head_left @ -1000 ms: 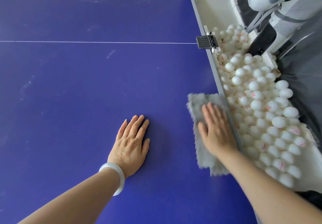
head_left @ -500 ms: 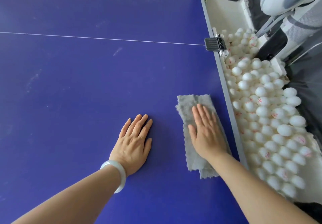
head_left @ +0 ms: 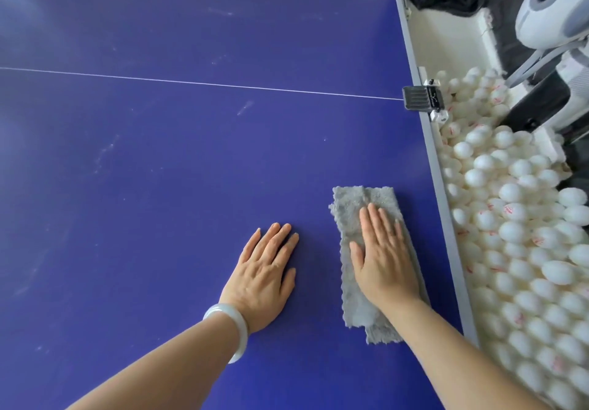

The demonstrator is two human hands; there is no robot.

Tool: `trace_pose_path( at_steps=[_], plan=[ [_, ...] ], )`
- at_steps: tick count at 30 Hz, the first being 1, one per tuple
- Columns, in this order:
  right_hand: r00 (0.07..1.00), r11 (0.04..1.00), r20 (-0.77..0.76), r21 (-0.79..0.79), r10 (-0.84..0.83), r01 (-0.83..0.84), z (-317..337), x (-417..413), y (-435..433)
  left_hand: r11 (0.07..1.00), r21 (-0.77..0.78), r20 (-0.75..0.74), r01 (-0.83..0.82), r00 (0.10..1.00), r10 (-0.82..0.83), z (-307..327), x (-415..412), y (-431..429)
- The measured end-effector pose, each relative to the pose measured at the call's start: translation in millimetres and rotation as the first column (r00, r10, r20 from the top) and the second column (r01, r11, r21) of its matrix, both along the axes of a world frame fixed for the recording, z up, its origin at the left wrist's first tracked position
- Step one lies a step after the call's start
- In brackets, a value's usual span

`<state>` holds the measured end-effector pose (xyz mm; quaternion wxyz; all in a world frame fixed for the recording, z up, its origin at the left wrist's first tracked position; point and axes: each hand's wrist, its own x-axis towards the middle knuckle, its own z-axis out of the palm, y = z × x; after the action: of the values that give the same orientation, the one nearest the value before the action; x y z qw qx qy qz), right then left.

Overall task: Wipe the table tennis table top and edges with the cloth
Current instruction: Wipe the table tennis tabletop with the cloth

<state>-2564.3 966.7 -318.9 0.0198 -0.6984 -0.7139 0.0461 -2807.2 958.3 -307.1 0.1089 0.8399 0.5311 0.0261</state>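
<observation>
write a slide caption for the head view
Right hand presses a grey cloth flat on the blue table tennis table; left hand rests beside it

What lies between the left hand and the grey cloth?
Only a bare strip of blue table top, seen in the head view, separates the left hand from the cloth.

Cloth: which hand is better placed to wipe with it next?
Right. The right hand lies flat on the grey cloth; the left hand rests on the bare table top beside it.
</observation>
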Motion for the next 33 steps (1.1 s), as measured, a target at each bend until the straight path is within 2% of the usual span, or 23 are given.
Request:
trace_pose_path(
  at_steps=[2,5,8,14,15,17,19,20,21,22,23,25,26,27,29,31,33],
  plan=[
    [0.984,0.984,-0.007,-0.031,-0.175,0.175,-1,-3,38,1.0,0.003,-0.007,0.001,1.0,-0.001,1,1,-2],
    [0.968,0.968,-0.027,-0.034,-0.25,0.249,-2,-6,59,0.998,0.022,0.017,0.053,0.998,-0.053,3,0,6],
    [0.969,0.97,-0.022,-0.013,-0.245,0.244,-1,-6,57,0.99,0.095,-0.036,0.107,0.994,-0.104,6,-5,47],
    [0.999,0.999,-0.02,-0.028,-0.046,0.045,2,28,78,0.998,0.031,-0.065,0.061,0.996,-0.059,-4,-19,107],
    [0.995,0.995,-0.006,-0.025,-0.097,0.097,1,39,92,0.997,0.036,-0.055,0.062,0.997,-0.06,-6,-20,107],
    [0.953,0.953,0.014,-0.024,-0.302,0.302,1,52,126,0.996,0.057,-0.04,0.07,0.997,-0.068,-11,-21,108],
    [0.873,0.873,-0.033,-0.054,-0.486,0.484,4,47,156,0.996,0.065,-0.033,0.065,0.997,-0.063,-16,-22,109],
    [0.858,0.859,-0.059,-0.065,-0.511,0.507,5,38,165,0.996,0.057,-0.03,0.063,0.998,-0.061,-15,-22,110],
    [0.883,0.885,-0.064,-0.058,-0.465,0.462,5,27,168,0.997,0.045,-0.026,0.065,0.998,-0.064,-14,-22,110],
    [0.94,0.941,-0.048,-0.025,-0.339,0.338,3,15,165,0.997,0.039,-0.022,0.069,0.997,-0.068,-13,-22,111],
    [0.987,0.987,-0.021,-0.005,-0.159,0.159,1,4,153,0.997,0.037,-0.023,0.071,0.997,-0.07,-12,-21,111],
    [0.987,0.986,-0.007,-0.04,0.161,-0.161,0,5,130,0.997,0.035,-0.026,0.07,0.997,-0.069,-9,-19,112],
    [0.972,0.97,-0.023,-0.056,0.235,-0.236,2,19,129,0.997,0.03,-0.025,0.07,0.997,-0.069,-8,-18,112],
    [0.974,0.972,-0.014,-0.059,0.227,-0.227,3,37,134,0.998,0.023,-0.023,0.065,0.998,-0.065,-8,-18,112],
    [1.0,0.998,0.018,-0.057,-0.005,0.006,3,74,158,0.998,0.022,-0.014,0.055,0.998,-0.054,-9,-19,111],
    [0.971,0.969,0.028,-0.063,-0.238,0.239,8,94,197,0.998,0.034,-0.011,0.058,0.998,-0.058,-11,-20,112],
    [0.948,0.946,-0.006,-0.066,-0.317,0.316,10,84,228,0.997,0.033,-0.01,0.065,0.998,-0.064,-13,-20,113]
  ],
)
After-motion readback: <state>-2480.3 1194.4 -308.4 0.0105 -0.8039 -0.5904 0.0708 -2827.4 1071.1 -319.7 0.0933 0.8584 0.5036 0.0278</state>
